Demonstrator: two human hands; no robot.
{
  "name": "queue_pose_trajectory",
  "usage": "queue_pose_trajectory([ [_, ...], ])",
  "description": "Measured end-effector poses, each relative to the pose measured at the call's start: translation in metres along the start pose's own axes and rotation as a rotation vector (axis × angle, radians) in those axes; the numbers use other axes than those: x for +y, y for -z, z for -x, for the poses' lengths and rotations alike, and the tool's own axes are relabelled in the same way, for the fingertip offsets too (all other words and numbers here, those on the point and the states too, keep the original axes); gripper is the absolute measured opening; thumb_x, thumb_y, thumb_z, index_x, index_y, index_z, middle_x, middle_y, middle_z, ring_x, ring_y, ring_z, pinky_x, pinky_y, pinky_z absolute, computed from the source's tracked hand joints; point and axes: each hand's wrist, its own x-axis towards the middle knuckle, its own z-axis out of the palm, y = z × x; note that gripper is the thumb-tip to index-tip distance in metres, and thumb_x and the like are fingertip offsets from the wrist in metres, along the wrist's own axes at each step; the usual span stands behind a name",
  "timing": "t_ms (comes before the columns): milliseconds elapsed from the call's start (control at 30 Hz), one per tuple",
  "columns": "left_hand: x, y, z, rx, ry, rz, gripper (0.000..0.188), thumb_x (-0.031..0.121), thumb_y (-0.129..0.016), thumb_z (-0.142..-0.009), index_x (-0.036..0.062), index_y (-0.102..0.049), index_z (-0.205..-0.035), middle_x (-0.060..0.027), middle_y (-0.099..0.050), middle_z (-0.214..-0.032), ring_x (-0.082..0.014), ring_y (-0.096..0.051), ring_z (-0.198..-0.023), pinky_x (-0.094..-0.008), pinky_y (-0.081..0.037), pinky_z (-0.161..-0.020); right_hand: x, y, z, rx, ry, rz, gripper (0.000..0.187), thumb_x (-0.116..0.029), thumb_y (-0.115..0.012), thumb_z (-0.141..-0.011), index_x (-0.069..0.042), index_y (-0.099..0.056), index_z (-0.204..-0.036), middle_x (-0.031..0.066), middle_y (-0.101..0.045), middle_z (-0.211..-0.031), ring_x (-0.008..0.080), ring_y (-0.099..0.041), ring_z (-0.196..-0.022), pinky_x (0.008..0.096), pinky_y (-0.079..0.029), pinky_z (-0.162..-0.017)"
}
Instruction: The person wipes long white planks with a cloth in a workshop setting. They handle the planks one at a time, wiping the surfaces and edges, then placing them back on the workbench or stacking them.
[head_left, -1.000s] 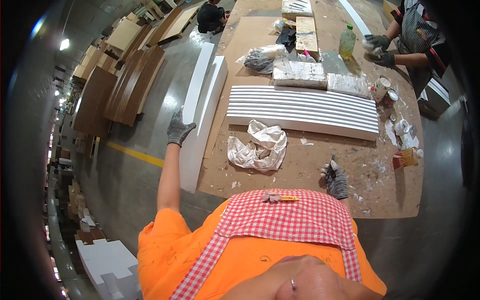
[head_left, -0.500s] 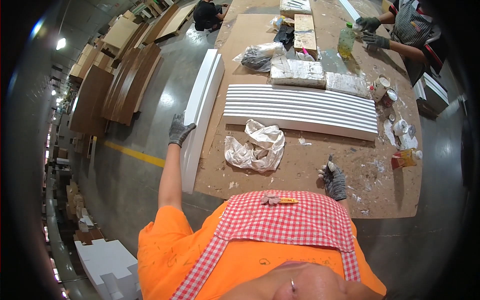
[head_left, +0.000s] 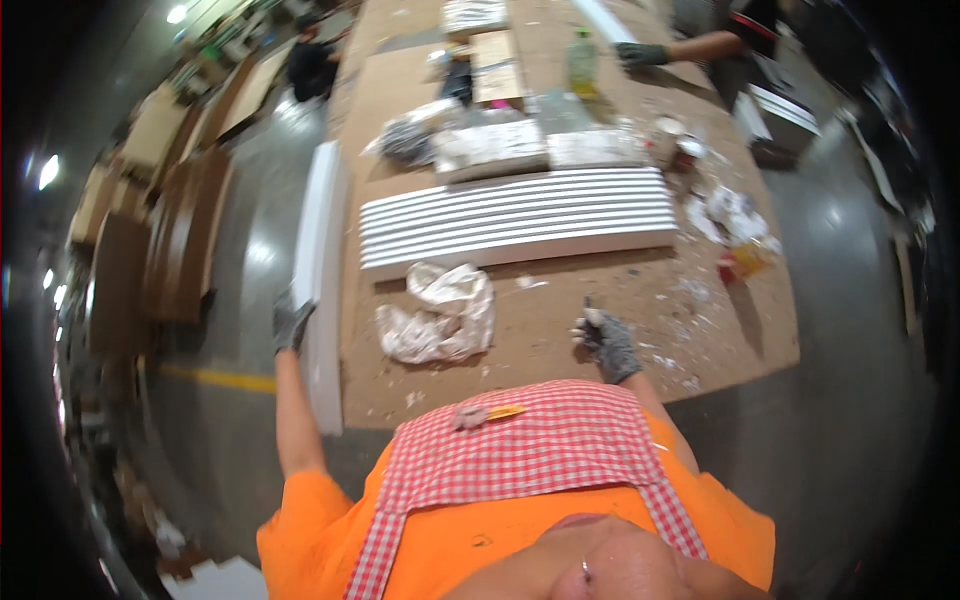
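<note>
My left hand [head_left: 291, 318], in a grey glove, grips the outer edge of a long white board stack [head_left: 322, 215] at the left edge of the table, thumb on top. My right hand [head_left: 608, 345], gloved with pale fingertips showing, is closed low over the near part of the table. A thin dark tool [head_left: 588, 302] sticks up from its fingers; its kind is too small to tell. Ahead of me lies a row of white strips [head_left: 515, 222], side by side. A crumpled white cloth [head_left: 440, 325] sits between my hands, just in front of the row.
Beyond the strips stand wrapped blocks [head_left: 490, 148], a plastic bag [head_left: 412, 135] and a green bottle [head_left: 581, 65]. Cans [head_left: 688, 152] and a tipped bottle of amber liquid [head_left: 745, 262] are at the right. A co-worker's gloved hand [head_left: 640, 55] touches a white strip at the far right.
The view has swung, shifting the table leftward in the picture. My left hand stays at the white board stack, my right hand low over the table. One co-worker's hand now shows instead of two.
</note>
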Motion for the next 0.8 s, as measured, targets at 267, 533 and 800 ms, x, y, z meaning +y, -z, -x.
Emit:
queue_pose_trajectory([
  [267,-0.022,-0.014,-0.012,-0.011,0.054,-0.265,0.067,0.036,-0.068,-0.073,-0.0032,-0.049,-0.124,-0.0230,-0.053,-0.114,-0.0377,-0.049,-0.108,-0.0436,-0.040,-0.094,0.000,0.005,-0.004,0.069,-0.008,-0.022,0.018,-0.016,-0.065,-0.086,0.000,-0.059,-0.091,0.0129,-0.064,-0.079,0.0254,-0.065,-0.068,0.0352,-0.057,-0.059],
  [533,0.026,-0.026,-0.017,0.067,0.404,-0.089,0.077,0.051,-0.074,-0.067,-0.0031,-0.055,-0.119,-0.0257,-0.058,-0.110,-0.0376,-0.057,-0.104,-0.0441,-0.045,-0.089,0.003,0.005,-0.004,0.066,-0.009,-0.010,0.016,-0.016,-0.065,-0.086,-0.001,-0.059,-0.089,0.0121,-0.064,-0.078,0.0245,-0.064,-0.067,0.0355,-0.057,-0.059],
  [800,0.055,-0.027,-0.009,0.221,0.437,-0.281,0.065,0.051,-0.072,-0.069,-0.0009,-0.062,-0.107,-0.0226,-0.065,-0.099,-0.0363,-0.063,-0.092,-0.0428,-0.049,-0.080,0.007,0.012,-0.006,0.081,0.006,0.028,0.015,-0.016,-0.063,-0.087,-0.001,-0.060,-0.089,0.0127,-0.065,-0.079,0.0236,-0.066,-0.068,0.0335,-0.057,-0.059],
])
